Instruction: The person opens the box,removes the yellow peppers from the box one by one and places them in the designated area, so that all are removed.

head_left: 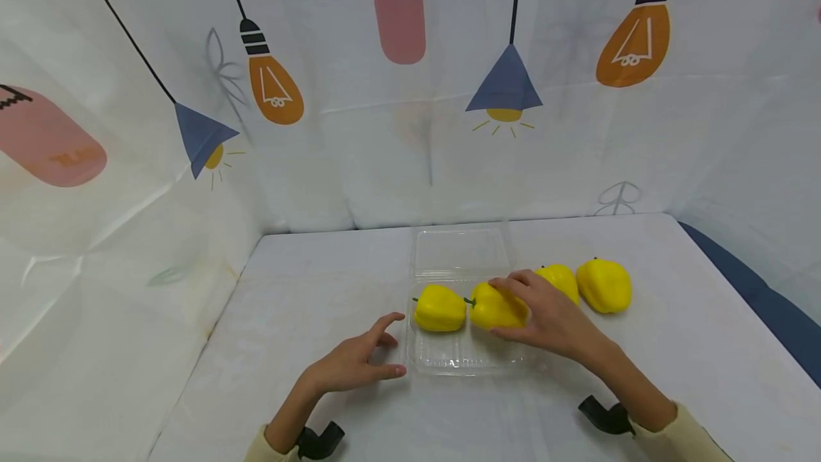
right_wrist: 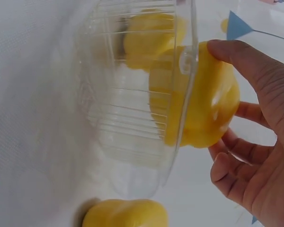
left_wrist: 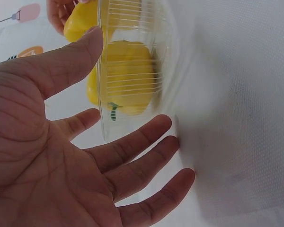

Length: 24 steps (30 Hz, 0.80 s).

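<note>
My right hand (head_left: 545,312) grips a yellow bell pepper (head_left: 497,306) with thumb and fingers, over the right half of a clear plastic clamshell container (head_left: 442,362). In the right wrist view that held pepper (right_wrist: 213,99) sits partly below the container's rim. Another yellow bell pepper (head_left: 440,309) with a green stem lies in the container's left half. My left hand (head_left: 353,362) is at the container's left side, fingers spread and relaxed, holding nothing. In the left wrist view its thumb tip overlaps the rim (left_wrist: 102,90).
Two more yellow bell peppers lie on the white table right of the container: one partly behind my right hand (head_left: 559,281), the other farther right (head_left: 604,285). The container's lid (head_left: 460,249) lies opened toward the back. A white printed curtain (head_left: 385,148) stands behind the table.
</note>
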### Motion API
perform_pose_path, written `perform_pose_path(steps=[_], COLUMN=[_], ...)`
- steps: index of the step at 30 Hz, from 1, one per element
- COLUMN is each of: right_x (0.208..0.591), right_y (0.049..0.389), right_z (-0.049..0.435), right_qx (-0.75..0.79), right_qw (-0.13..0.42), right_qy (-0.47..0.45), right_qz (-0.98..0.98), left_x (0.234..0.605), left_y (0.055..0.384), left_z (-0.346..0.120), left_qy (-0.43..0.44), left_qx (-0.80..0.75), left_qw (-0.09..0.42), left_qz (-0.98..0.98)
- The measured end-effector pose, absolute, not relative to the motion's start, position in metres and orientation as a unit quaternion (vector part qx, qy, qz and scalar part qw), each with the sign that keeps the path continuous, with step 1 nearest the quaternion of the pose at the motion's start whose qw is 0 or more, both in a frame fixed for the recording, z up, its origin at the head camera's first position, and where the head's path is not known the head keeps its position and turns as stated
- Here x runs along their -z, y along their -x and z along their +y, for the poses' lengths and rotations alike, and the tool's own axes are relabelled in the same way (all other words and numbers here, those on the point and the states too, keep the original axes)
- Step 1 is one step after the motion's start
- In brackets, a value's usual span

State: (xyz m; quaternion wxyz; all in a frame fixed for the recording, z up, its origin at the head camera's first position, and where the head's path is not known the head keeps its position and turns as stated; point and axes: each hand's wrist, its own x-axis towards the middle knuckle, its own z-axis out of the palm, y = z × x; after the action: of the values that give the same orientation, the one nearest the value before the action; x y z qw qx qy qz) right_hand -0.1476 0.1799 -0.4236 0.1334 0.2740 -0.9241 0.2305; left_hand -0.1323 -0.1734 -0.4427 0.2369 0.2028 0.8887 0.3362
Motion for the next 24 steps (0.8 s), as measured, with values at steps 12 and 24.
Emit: perform_pose_path(steps=[12, 24], right_x=[0.416, 0.412], right_y=[0.144, 0.141], right_z=[0.188, 0.2], right_qx=[-0.24, -0.227], right_qw=[0.152, 0.181], right_qy=[-0.276, -0.257], right_qz=[-0.918, -0.922], left_x=[0.442, 0.444], left_y=[0.132, 0.133], left_z=[-0.173, -0.173], left_qy=[-0.2, -0.204], left_qx=[-0.334, -0.334], left_qw=[0.238, 0.237], left_qz=[0.89, 0.889])
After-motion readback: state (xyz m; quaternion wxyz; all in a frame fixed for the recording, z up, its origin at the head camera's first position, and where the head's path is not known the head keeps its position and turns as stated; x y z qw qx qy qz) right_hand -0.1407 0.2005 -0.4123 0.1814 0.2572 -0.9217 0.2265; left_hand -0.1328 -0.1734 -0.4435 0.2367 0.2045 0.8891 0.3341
